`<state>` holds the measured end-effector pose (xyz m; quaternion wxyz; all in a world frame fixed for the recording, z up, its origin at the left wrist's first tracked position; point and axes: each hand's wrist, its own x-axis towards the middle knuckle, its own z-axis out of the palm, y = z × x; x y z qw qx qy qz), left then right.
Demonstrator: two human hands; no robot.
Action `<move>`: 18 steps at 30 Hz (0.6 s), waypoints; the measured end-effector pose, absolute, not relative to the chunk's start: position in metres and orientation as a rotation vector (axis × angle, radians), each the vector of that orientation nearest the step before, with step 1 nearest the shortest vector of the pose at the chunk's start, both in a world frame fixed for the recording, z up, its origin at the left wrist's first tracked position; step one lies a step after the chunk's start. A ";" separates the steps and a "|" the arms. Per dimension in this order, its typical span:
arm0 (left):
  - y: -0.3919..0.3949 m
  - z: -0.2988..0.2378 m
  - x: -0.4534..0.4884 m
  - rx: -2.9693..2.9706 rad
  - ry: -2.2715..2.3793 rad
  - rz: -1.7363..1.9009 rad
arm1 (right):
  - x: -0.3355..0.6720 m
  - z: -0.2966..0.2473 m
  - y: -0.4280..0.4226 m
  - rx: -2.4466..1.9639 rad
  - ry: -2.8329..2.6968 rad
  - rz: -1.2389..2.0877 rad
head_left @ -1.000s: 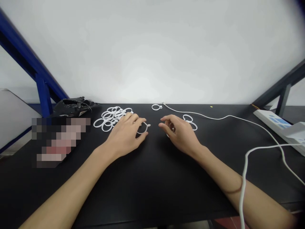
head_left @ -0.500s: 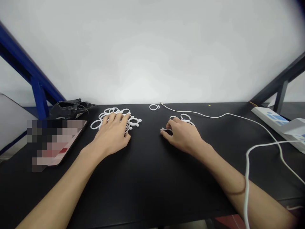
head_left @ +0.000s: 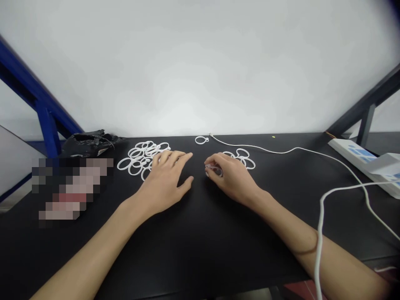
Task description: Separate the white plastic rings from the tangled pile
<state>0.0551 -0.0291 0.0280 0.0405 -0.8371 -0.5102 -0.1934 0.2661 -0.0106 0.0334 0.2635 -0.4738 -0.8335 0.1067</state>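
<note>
On the black table (head_left: pixel 193 233) lies a pile of several white plastic rings (head_left: pixel 137 158). My left hand (head_left: pixel 165 181) rests just right of the pile, palm down, fingers stretched out and apart, with nothing visible in it. My right hand (head_left: pixel 233 177) is curled, its fingertips pinched on a white ring (head_left: pixel 215 168) that is partly hidden by the fingers. Behind that hand lies a small cluster of joined white rings (head_left: pixel 243 157). A single ring (head_left: pixel 201 140) sits alone near the wall.
A white cable (head_left: pixel 281 151) runs from the back of the table to the right and loops over my right forearm. A white power strip (head_left: pixel 364 160) lies at far right. At left are a crumpled black bag (head_left: pixel 89 139), a blurred flat object (head_left: pixel 68 187) and a blue frame post (head_left: pixel 43 121).
My left hand has come off the ring pile and moved right toward the centre. My right hand slid left from the small cluster, still pinching a ring. The two hands are closer together.
</note>
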 end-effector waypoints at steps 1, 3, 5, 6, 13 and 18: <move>-0.030 0.027 0.058 -2.591 -1.551 -0.622 | 0.264 0.034 -0.012 -1.221 -2.204 0.323; -0.032 0.026 0.063 -2.629 -1.545 -0.668 | 0.261 0.035 -0.014 -1.153 -2.122 0.362; -0.034 0.025 0.066 -2.644 -1.546 -0.698 | 0.257 0.037 -0.017 -1.143 -2.053 0.396; -0.034 0.025 0.067 -2.643 -1.544 -0.707 | 0.256 0.038 -0.019 -1.148 -2.018 0.424; -0.040 0.024 0.076 -2.585 -1.558 -0.771 | 0.252 0.037 -0.023 -1.074 -1.847 0.704; -0.040 0.023 0.078 -2.634 -1.532 -0.813 | 0.251 0.033 -0.020 -1.082 -1.906 0.653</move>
